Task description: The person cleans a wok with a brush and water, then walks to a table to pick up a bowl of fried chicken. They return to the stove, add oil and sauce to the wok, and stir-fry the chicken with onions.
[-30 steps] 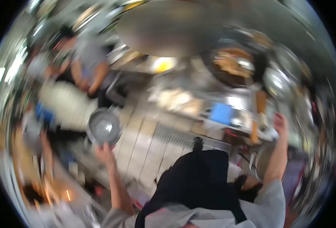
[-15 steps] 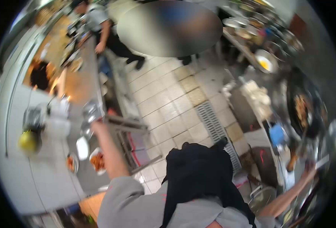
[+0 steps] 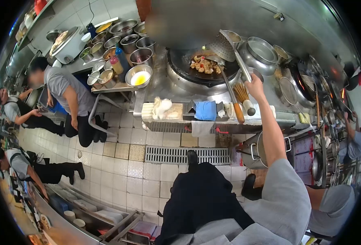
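My right hand [image 3: 254, 84] is closed around the handle of a large perforated skimmer [image 3: 222, 47]. The skimmer's bowl is raised over the right side of a black wok [image 3: 181, 70]. Chunks of browned food with red bits [image 3: 207, 64] lie in the wok. A wok ladle with a wooden handle [image 3: 238, 112] leans from the wok over the stove's front edge, below my hand. Beside it is a bamboo brush [image 3: 241, 93]. My left hand is out of view.
Metal bowls [image 3: 141, 57] and a bowl of yellow liquid [image 3: 139, 76] stand left of the wok. Blue cloth [image 3: 205, 110] and white cloth [image 3: 162, 107] lie on the front ledge. A stockpot [image 3: 257, 151] stands below. Several people are nearby, one standing at left [image 3: 72, 96].
My view has swung from the counter to the stove. My left hand, earlier reaching to metal bowls, has left view. My right hand now holds the skimmer up over the wok.
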### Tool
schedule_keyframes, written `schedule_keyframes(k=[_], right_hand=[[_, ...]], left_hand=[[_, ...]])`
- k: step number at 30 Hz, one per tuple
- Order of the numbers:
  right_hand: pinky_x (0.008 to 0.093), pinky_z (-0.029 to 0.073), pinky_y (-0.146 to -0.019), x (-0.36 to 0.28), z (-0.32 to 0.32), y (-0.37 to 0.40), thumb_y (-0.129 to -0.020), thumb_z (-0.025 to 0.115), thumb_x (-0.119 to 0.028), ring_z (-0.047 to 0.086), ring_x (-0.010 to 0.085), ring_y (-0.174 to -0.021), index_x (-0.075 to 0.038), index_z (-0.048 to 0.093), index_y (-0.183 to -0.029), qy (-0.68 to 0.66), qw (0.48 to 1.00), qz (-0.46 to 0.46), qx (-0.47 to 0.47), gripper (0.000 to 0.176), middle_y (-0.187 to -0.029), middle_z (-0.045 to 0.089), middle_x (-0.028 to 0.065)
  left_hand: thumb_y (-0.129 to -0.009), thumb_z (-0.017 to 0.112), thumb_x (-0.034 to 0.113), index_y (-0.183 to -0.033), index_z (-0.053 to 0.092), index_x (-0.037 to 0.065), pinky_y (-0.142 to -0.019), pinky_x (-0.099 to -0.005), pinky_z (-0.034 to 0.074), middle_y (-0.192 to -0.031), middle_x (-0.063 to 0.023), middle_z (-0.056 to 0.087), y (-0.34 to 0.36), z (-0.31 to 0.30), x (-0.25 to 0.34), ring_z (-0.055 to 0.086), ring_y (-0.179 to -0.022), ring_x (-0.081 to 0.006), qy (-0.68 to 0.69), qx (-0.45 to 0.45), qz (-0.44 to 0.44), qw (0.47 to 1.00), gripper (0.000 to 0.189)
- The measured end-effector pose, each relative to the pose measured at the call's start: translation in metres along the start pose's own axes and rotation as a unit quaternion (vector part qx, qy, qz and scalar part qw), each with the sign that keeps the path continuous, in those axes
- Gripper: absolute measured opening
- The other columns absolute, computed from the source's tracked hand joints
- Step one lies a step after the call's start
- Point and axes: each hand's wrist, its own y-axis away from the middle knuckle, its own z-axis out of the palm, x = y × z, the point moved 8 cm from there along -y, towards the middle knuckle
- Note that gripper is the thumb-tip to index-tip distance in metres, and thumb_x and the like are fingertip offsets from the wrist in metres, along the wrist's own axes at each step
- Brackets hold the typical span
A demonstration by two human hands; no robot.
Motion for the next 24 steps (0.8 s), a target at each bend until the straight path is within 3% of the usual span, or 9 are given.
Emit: schedule_keyframes(k=[8, 11, 14, 17, 19, 20, 21, 22, 24], right_hand=[[0.0268, 0.031, -0.037, 0.073, -0.004, 0.046, -0.081, 0.061, -0.01, 0.046, 0.0118, -0.044, -0.006, 0.055, -0.1, -0.4, 0.872, 0.279, 0.037, 0.02, -0.063, 0.051, 0.0021], [0.0225, 0.022, -0.033, 0.123, 0.005, 0.054, -0.084, 0.061, -0.011, 0.04, 0.0079, -0.042, -0.008, 0.05, -0.09, -0.51, 0.76, 0.397, 0.07, 0.012, -0.061, 0.048, 0.0002], [0.02, 0.02, -0.033, 0.207, 0.036, 0.051, -0.085, 0.061, -0.012, 0.037, 0.0052, -0.041, -0.008, 0.051, -0.093, -0.662, 0.579, 0.473, -0.047, 0.013, -0.061, 0.048, -0.0011], [0.0179, 0.022, -0.034, 0.236, 0.034, 0.057, -0.086, 0.062, -0.017, 0.037, 0.0043, -0.042, -0.008, 0.054, -0.091, -0.639, 0.597, 0.475, -0.093, 0.013, -0.061, 0.05, -0.0014], [0.025, 0.038, -0.041, 0.259, 0.004, 0.066, -0.084, 0.067, -0.025, 0.05, 0.0112, -0.049, -0.007, 0.061, -0.105, -0.412, 0.752, 0.514, 0.023, 0.028, -0.071, 0.062, 0.005], [0.0287, 0.047, -0.056, 0.272, -0.024, 0.049, -0.087, 0.065, -0.031, 0.059, 0.0147, -0.067, -0.002, 0.061, -0.119, -0.107, 0.908, 0.403, -0.036, 0.044, -0.086, 0.067, 0.01], [0.0286, 0.048, -0.064, 0.271, -0.039, 0.04, -0.088, 0.065, -0.034, 0.059, 0.0152, -0.076, 0.0, 0.059, -0.123, -0.066, 0.958, 0.277, 0.037, 0.049, -0.096, 0.066, 0.0121], [0.0286, 0.048, -0.072, 0.254, -0.054, 0.036, -0.089, 0.064, -0.036, 0.06, 0.0156, -0.086, 0.002, 0.057, -0.127, -0.001, 0.983, 0.15, 0.11, 0.054, -0.105, 0.066, 0.0141], [0.0301, 0.046, -0.083, 0.082, -0.048, 0.042, -0.091, 0.062, -0.033, 0.059, 0.0172, -0.096, 0.005, 0.055, -0.127, -0.188, 0.952, 0.236, 0.053, 0.053, -0.112, 0.062, 0.0152]], left_hand=[[-0.09, 0.054, 0.019, -0.118, 0.051, -0.007, -0.08, -0.0423, 0.054, -0.112, -0.0255, 0.058, 0.069, 0.062, 0.029, 0.064, -0.094, -0.0364, -0.077, -0.011, 0.034, 0.996, 0.039], [-0.091, 0.054, 0.022, -0.122, 0.05, -0.008, -0.083, -0.0429, 0.054, -0.115, -0.0271, 0.058, 0.107, 0.104, 0.042, 0.063, -0.096, -0.0374, -0.088, -0.049, 0.058, 0.993, 0.043], [-0.093, 0.054, 0.024, -0.126, 0.049, -0.008, -0.086, -0.0435, 0.054, -0.118, -0.0287, 0.057, 0.157, 0.169, 0.054, 0.063, -0.099, -0.0383, -0.048, -0.154, 0.087, 0.983, 0.047], [-0.094, 0.054, 0.024, -0.129, 0.046, -0.005, -0.082, -0.0389, 0.055, -0.118, -0.0285, 0.056, 0.217, 0.255, 0.058, 0.063, -0.1, -0.0357, 0.01, -0.36, 0.055, 0.931, 0.045], [-0.095, 0.053, 0.024, -0.127, 0.043, -0.003, -0.078, -0.0397, 0.056, -0.107, -0.0236, 0.059, 0.267, 0.296, 0.065, 0.064, -0.093, -0.0343, 0.016, -0.423, 0.067, 0.904, 0.043], [-0.095, 0.053, 0.023, -0.127, 0.042, -0.003, -0.074, -0.0379, 0.057, -0.105, -0.0223, 0.059, 0.297, 0.312, 0.072, 0.065, -0.09, -0.0329, 0.005, -0.434, 0.07, 0.898, 0.042], [-0.096, 0.053, 0.021, -0.126, 0.041, -0.004, -0.07, -0.0363, 0.058, -0.104, -0.0219, 0.059, 0.309, 0.334, 0.067, 0.066, -0.087, -0.0317, -0.005, -0.47, 0.05, 0.881, 0.041], [-0.095, 0.054, 0.021, -0.125, 0.042, -0.003, -0.069, -0.0364, 0.059, -0.103, -0.022, 0.059, 0.34, 0.346, 0.073, 0.066, -0.086, -0.0314, -0.01, -0.474, 0.06, 0.878, 0.04], [-0.094, 0.058, 0.024, -0.12, 0.049, 0.0, -0.069, -0.036, 0.058, -0.099, -0.0198, 0.062, 0.386, 0.376, 0.069, 0.067, -0.086, -0.0293, -0.003, -0.522, 0.075, 0.85, 0.036]])
